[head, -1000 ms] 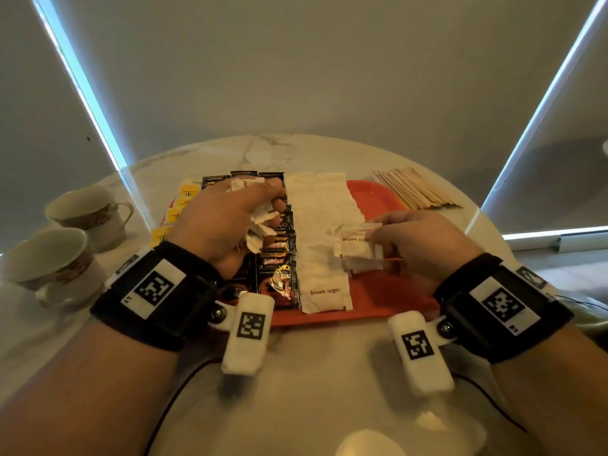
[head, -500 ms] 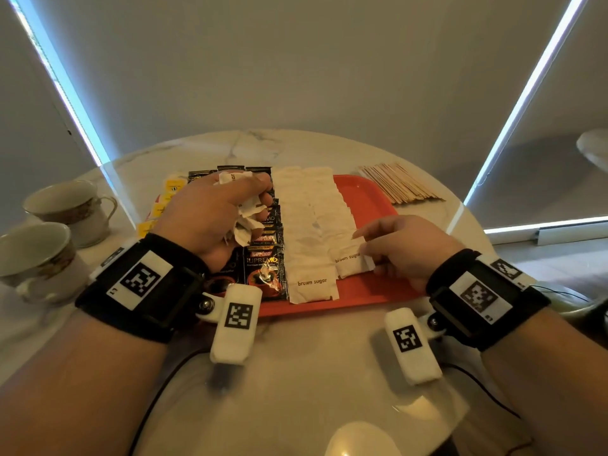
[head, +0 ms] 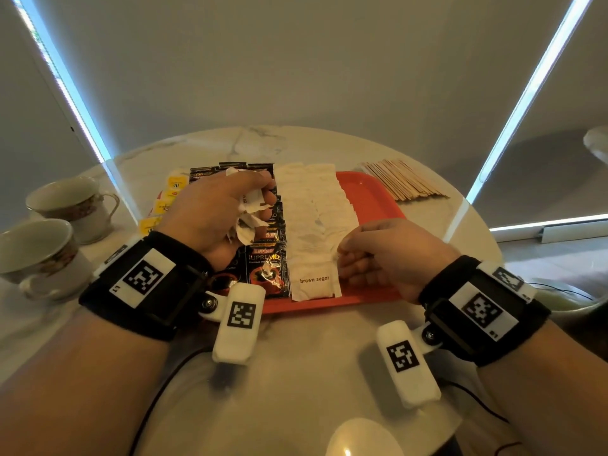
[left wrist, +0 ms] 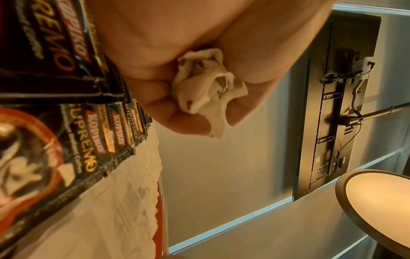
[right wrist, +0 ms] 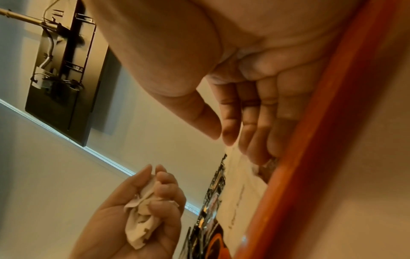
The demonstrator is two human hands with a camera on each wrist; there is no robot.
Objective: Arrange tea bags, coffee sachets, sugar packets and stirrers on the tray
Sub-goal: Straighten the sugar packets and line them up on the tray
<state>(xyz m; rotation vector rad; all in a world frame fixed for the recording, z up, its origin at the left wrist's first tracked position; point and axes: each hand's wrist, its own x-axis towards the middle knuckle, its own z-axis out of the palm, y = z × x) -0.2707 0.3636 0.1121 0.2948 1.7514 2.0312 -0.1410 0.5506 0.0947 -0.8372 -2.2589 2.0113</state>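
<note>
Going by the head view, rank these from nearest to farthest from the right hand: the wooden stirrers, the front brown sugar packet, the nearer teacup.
1. The brown sugar packet, on the tray, right at the fingertips of the right hand.
2. The wooden stirrers, on the table beyond the tray's far right corner.
3. The nearer teacup, at the table's far left edge.

Glossy foil coffee sachets (head: 267, 271) lie under the left hand (head: 210, 213); matt paper sugar packets (head: 316, 232) and a smooth plastic tray (head: 371, 199) lie by the right hand (head: 391, 255).
</note>
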